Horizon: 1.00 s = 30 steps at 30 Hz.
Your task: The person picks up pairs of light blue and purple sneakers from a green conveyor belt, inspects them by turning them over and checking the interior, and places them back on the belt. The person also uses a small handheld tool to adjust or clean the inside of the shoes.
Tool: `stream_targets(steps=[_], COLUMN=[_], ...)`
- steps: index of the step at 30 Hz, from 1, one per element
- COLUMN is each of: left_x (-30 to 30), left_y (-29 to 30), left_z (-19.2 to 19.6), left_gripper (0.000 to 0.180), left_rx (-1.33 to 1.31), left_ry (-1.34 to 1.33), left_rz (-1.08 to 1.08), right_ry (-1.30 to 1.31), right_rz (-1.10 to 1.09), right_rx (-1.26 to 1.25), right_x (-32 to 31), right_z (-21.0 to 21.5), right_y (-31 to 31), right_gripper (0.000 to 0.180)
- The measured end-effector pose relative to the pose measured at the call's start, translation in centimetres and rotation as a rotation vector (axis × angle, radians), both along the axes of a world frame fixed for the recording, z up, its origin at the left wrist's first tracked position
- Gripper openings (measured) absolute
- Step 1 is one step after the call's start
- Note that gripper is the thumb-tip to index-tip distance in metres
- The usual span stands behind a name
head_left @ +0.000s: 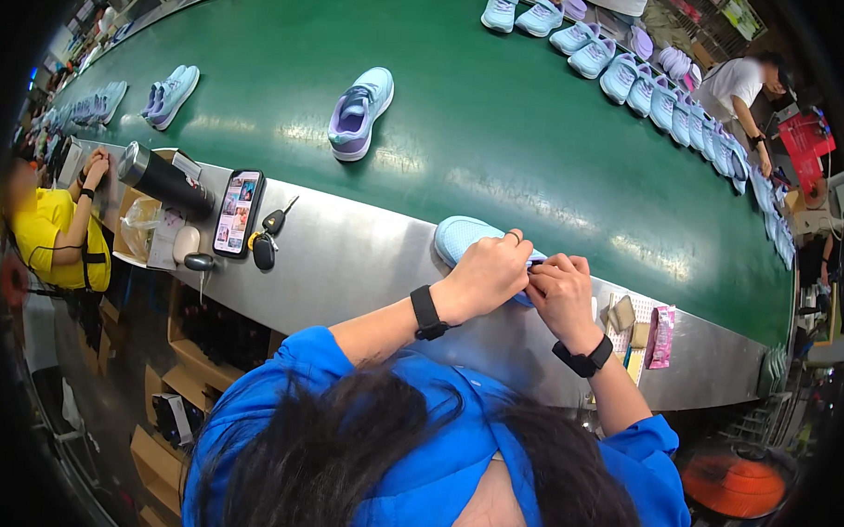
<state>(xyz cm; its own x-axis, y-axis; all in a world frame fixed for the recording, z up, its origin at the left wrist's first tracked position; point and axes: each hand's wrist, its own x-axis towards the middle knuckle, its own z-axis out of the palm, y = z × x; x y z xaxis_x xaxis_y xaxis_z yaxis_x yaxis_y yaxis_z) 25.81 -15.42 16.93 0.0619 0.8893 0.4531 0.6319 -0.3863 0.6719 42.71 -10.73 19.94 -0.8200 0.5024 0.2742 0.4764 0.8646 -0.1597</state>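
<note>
A: From the left of the line: a person in yellow (56, 232) at the steel ledge (367, 252), then a dark flask (165, 178), a phone (238, 212) and a car key (266, 244) laid beside the green belt (501, 127), where a lone lilac-and-mint shoe (360, 111) sits.

B: And the worker in blue?

A: At centre, a pale blue shoe (460, 235) lies on the belt's near edge. The left hand (489, 273) is curled over it, fingers pressed down on the upper. The right hand (559, 291) meets it, fingertips drawn together in a pinch at the shoe's opening; what they pinch is hidden.

B: Doing it well?

A: Likely a firm left-hand hold, so the shoe cannot slide while the right works small and close. Further right, a pink packet (663, 335), and mint shoes (669, 105) in a row.
</note>
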Motion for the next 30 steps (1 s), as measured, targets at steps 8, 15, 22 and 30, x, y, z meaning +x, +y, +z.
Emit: stream_targets(steps=[8,15,22,30], left_x=[0.2,0.4,0.3,0.7], left_y=[0.0,0.1,0.2,-0.2], left_z=[0.2,0.7,1.1,0.7], left_gripper=[0.012,0.012,0.013,0.014], left_rx=[0.005,-0.022,-0.056,-0.035], left_ry=[0.02,0.068,0.056,-0.047], left_rz=[0.033,0.045,0.028,0.062], right_ry=[-0.136,-0.281,-0.629,-0.572], right_rz=[-0.058,0.051,0.421,0.497], right_rx=[0.076,0.041,0.221,0.17], right_x=[0.5,1.3,-1.4,-0.9], right_z=[2.7,4.9,6.0,2.9], right_y=[-1.6,0.5,3.0,4.3], right_gripper=[0.012,0.004,0.011,0.012])
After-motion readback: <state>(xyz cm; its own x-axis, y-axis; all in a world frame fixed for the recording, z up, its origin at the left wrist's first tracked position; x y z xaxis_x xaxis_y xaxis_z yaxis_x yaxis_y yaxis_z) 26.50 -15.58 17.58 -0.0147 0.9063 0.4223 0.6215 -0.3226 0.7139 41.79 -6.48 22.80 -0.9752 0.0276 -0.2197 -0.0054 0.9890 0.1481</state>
